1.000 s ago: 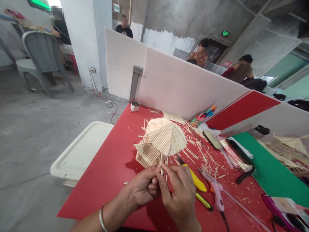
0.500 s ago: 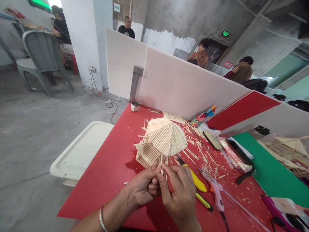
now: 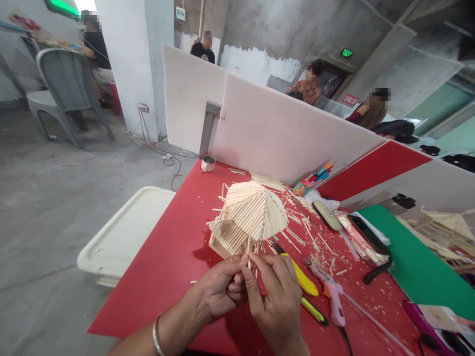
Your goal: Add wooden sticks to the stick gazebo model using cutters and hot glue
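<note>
A small hut built of pale wooden sticks stands on the red table. Just in front of it, my left hand and my right hand are pressed together, both pinching a thin wooden stick that stands upright against the hut's near edge. A metal bangle sits on my left wrist. Loose sticks and offcuts lie scattered around the hut.
A yellow utility knife and a pink glue gun lie right of my hands. A remote, packets and a phone sit further right by a green mat. White partition boards back the table. A white tray stands left. People sit beyond.
</note>
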The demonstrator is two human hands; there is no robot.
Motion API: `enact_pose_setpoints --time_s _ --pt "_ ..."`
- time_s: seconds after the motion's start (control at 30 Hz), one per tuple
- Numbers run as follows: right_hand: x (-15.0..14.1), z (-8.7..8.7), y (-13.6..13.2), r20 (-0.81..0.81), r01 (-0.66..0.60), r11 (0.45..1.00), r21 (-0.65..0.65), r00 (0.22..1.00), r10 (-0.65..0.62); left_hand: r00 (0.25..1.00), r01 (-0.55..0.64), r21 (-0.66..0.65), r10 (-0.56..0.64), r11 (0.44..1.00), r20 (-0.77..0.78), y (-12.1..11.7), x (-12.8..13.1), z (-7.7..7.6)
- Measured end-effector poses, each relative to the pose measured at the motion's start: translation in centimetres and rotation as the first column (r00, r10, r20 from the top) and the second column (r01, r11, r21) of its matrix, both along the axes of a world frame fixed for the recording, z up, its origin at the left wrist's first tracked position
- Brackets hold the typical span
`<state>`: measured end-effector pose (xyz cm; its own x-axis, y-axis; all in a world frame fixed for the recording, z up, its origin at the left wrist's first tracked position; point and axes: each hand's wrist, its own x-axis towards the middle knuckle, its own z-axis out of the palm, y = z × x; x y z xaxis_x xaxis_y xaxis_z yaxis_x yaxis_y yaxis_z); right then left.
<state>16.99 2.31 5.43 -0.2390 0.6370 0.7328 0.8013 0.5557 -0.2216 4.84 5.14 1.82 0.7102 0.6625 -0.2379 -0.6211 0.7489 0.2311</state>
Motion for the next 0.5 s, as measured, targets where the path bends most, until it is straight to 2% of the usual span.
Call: enact_pose_setpoints --time_s 0.2,0.5 --pt "-0.08 0.04 0.05 0.015 0.01 1.0 0.008 1.0 -0.01 0.999 -0.011 -0.033 0.01 0.999 -0.045 0.03 0.02 -0.15" --pt "-0.09 0.05 -0.02 0.006 0.0 1.0 0.002 1.0 0.0 1.0 -0.007 -0.04 0.006 0.999 -0.023 -0.01 0.01 0.32"
